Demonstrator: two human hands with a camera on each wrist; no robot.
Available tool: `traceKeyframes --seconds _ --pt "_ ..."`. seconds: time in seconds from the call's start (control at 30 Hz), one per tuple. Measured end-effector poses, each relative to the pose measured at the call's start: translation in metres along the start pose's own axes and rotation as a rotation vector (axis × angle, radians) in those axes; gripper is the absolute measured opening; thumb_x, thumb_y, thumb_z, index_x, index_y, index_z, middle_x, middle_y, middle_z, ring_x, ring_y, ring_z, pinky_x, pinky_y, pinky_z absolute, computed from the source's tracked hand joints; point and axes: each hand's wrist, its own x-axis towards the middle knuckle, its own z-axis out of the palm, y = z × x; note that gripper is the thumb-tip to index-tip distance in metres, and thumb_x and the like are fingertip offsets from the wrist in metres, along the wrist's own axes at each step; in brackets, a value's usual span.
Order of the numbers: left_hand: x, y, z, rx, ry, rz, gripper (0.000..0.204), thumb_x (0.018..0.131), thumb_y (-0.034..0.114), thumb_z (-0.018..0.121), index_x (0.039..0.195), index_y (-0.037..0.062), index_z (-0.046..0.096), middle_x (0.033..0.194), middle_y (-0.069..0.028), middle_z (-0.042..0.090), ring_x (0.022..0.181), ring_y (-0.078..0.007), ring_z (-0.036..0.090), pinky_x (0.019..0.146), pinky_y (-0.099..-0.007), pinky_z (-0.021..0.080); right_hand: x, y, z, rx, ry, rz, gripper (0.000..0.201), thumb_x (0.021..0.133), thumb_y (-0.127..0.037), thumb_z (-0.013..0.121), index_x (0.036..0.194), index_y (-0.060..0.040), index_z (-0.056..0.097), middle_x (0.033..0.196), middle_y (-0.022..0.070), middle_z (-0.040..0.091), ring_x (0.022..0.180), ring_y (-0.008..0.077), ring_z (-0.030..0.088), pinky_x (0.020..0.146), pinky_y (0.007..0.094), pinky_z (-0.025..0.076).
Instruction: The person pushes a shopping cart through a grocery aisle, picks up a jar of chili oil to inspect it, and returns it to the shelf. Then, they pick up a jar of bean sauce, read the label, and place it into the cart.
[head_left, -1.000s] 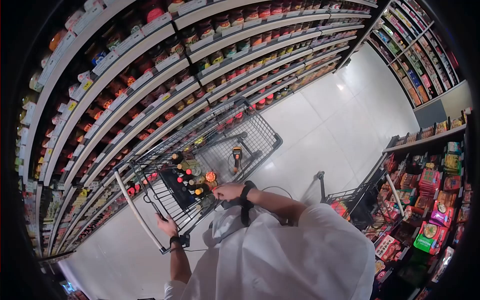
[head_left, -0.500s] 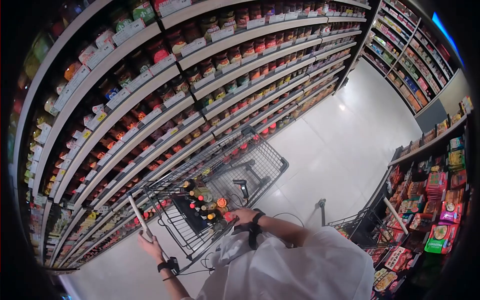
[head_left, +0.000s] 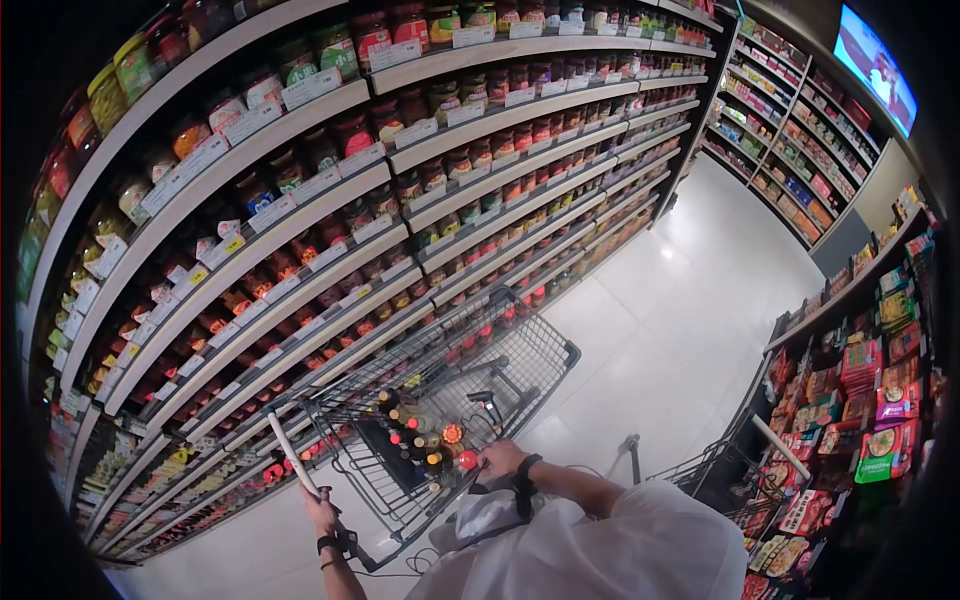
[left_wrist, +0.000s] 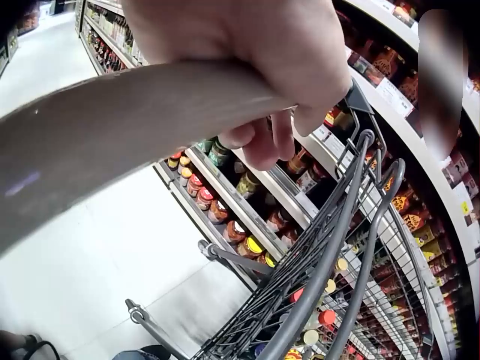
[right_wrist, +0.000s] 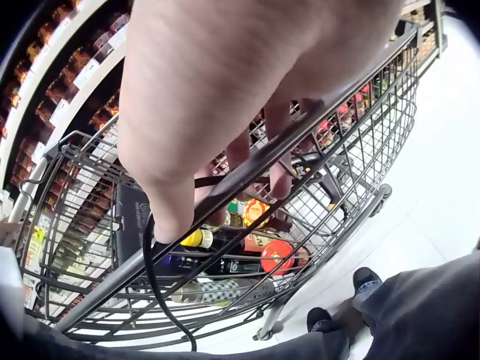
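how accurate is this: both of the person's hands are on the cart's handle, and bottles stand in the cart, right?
Not quite: only the left hand is on the handle. The right hand is on the cart's side rim, as the right wrist view shows. The bottles are in the cart.

Dark grey cart (right_wrist: 105,293), red lid (right_wrist: 277,257)

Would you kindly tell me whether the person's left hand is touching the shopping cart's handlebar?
Touching. The left wrist view shows it: the left hand lies over the handlebar, with its fingers curled round and showing beneath.
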Motion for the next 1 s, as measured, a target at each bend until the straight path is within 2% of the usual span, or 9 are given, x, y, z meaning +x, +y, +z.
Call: traceKeyframes --seconds 0.13,0.23,0.27,0.37,0.47,0.6,0.7,0.8,1.0 --pt "-0.004 0.008 0.005 -0.039 -0.017 0.04 0.067 0.095 -0.005 0.05 0.153 0.015 0.023 0.094 -0.0105 0.068 0.051 -0.0178 0.06 0.038 -0.031 0.049 -0.013 -0.022 0.004 -0.093 0.123 0.021 0.054 0.076 -0.058 0.073 0.107 -0.0144 0.072 0.115 0.0146 0.07 0.116 0.0341 0.062 0.104 0.0579 0.037" --pt "-0.009 0.016 0.01 -0.054 -0.025 0.042 0.069 0.093 -0.007 0.049 0.153 0.0144 0.024 0.093 -0.0103 0.068 0.05 -0.0169 0.059 0.038 -0.0302 0.049 -0.013 -0.028 0.01 -0.196 0.103 0.062 0.059 0.08 -0.061 0.069 0.117 -0.0154 0.069 0.116 0.0138 0.069 0.116 0.0333 0.062 0.106 0.053 0.036" --pt "-0.008 0.015 0.011 -0.056 -0.028 0.041 0.069 0.093 -0.007 0.049 0.153 0.0146 0.024 0.093 -0.0103 0.068 0.049 -0.0169 0.059 0.038 -0.0299 0.049 -0.013 -0.029 0.012 -0.189 0.104 0.063 0.065 0.083 -0.067 0.063 0.121 -0.0146 0.068 0.121 0.0152 0.067 0.117 0.0342 0.062 0.105 0.0583 0.035" --pt "-0.01 0.018 0.016 -0.058 -0.038 0.046 0.07 0.093 -0.007 0.049 0.154 0.0156 0.023 0.092 -0.0101 0.068 0.048 -0.0171 0.059 0.038 -0.0301 0.049 -0.017 -0.041 0.013 -0.254 0.171 0.105 0.074 0.085 -0.073 0.055 0.124 -0.0124 0.066 0.128 0.0166 0.064 0.116 0.036 0.062 0.104 0.0631 0.033" --pt "-0.012 0.017 0.02 -0.069 -0.045 0.056 0.072 0.092 -0.007 0.049 0.154 0.0165 0.022 0.09 -0.0099 0.068 0.048 -0.0177 0.059 0.037 -0.0308 0.05 -0.018 -0.048 0.007 -0.228 0.071 0.136 0.081 0.085 -0.078 0.047 0.125 -0.0102 0.065 0.134 0.0188 0.06 0.118 0.0388 0.061 0.106 0.0664 0.03" --pt "-0.012 0.021 0.029 -0.095 -0.061 0.035 0.075 0.089 -0.008 0.047 0.155 0.0168 0.021 0.089 -0.0101 0.068 0.049 -0.0185 0.06 0.037 -0.0317 0.051 -0.023 -0.057 0.014 -0.373 0.2 0.191 0.084 0.085 -0.081 0.044 0.125 -0.0105 0.067 0.134 0.0227 0.059 0.12 0.0451 0.059 0.108 0.0685 0.025" --pt "-0.01 0.018 0.038 -0.103 -0.062 0.045 0.077 0.087 -0.009 0.046 0.155 0.0163 0.019 0.088 -0.0103 0.068 0.048 -0.0192 0.061 0.037 -0.0324 0.052 -0.028 -0.071 0.005 -0.375 0.172 0.183 0.081 0.084 -0.08 0.046 0.125 -0.0124 0.067 0.129 0.0232 0.061 0.117 0.0464 0.06 0.108 0.0691 0.026" --pt "-0.01 0.019 0.046 -0.107 -0.077 0.038 0.078 0.088 -0.009 0.047 0.155 0.0163 0.018 0.088 -0.0107 0.068 0.047 -0.0198 0.06 0.037 -0.0325 0.052 -0.028 -0.073 -0.001 -0.364 0.109 0.182 0.087 0.082 -0.082 0.046 0.133 -0.0134 0.061 0.13 0.0197 0.061 0.118 0.0398 0.061 0.108 0.0735 0.023" --pt "-0.017 0.033 0.063 -0.107 -0.111 0.04 0.077 0.089 -0.008 0.049 0.154 0.0145 0.015 0.086 -0.0105 0.065 0.046 -0.0205 0.061 0.037 -0.0325 0.052 -0.027 -0.055 0.0 -0.311 0.015 0.237 0.08 0.084 -0.076 0.05 0.13 -0.0119 0.064 0.13 0.0222 0.062 0.116 0.0382 0.063 0.109 0.0734 0.022"
